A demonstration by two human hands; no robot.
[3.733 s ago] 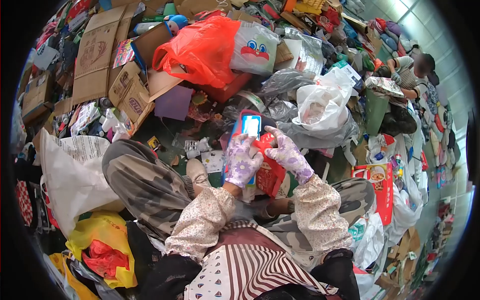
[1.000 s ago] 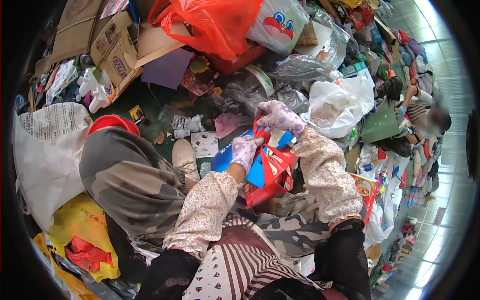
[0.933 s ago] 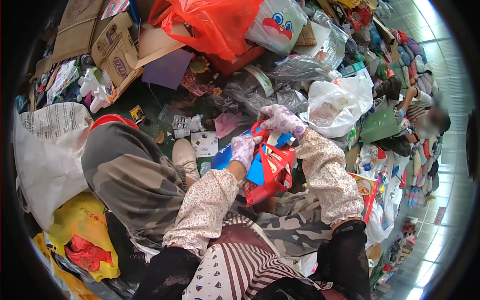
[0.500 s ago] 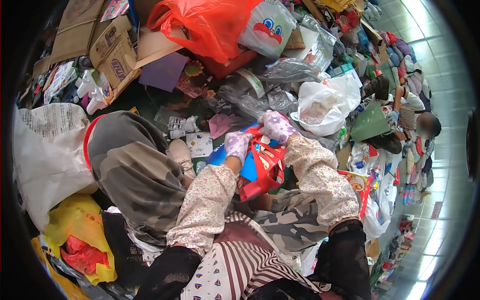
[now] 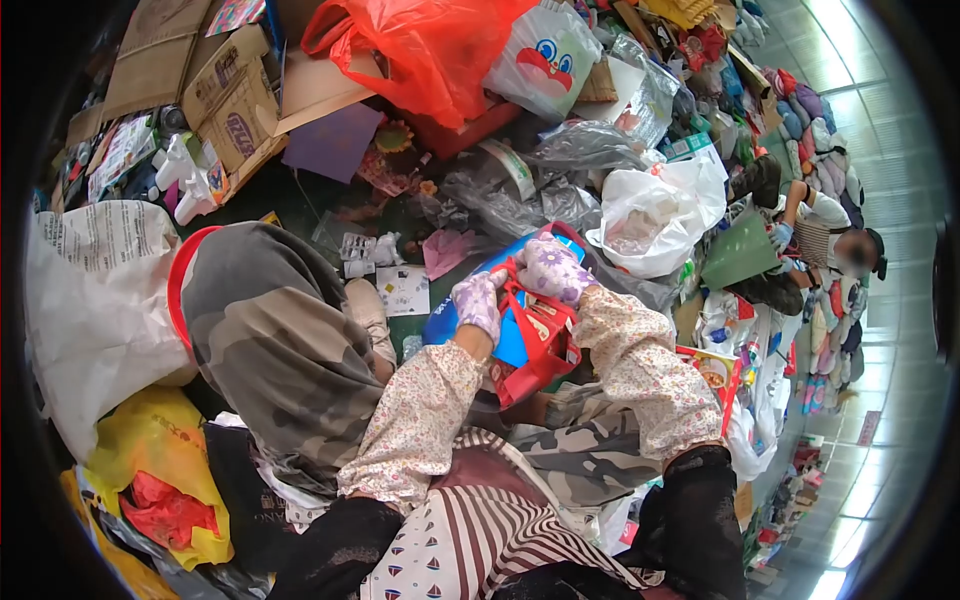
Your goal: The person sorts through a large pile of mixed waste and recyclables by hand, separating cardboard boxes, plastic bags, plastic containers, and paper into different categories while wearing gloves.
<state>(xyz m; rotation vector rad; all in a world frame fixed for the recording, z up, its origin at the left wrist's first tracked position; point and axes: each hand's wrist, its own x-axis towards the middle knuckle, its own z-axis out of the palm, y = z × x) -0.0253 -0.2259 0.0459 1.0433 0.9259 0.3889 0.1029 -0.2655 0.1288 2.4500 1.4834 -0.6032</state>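
Note:
Both my hands wear white gloves with purple flowers. My left hand [image 5: 478, 304] and my right hand [image 5: 556, 268] are closed, close together, on the top of a red bag [image 5: 537, 350] with red straps and some printing. The bag hangs between my forearms, above my lap. Something blue and shiny [image 5: 443, 322] shows behind and beside the bag, from left of my left hand to above my right hand; its kind is not clear. My fingertips are partly hidden in the red folds.
An orange-red plastic bag [image 5: 420, 50], cardboard [image 5: 235, 130] and a white plastic bag [image 5: 665, 215] lie ahead among mixed refuse. At left stands a white sack [image 5: 100, 290], above a yellow bag [image 5: 165, 450]. Another person [image 5: 815, 225] sits at right by a green container [image 5: 740, 250].
My hands stay on the red bag with only a slight shift. More of the blue thing shows above my right hand. At right, the other person's head and arms have moved.

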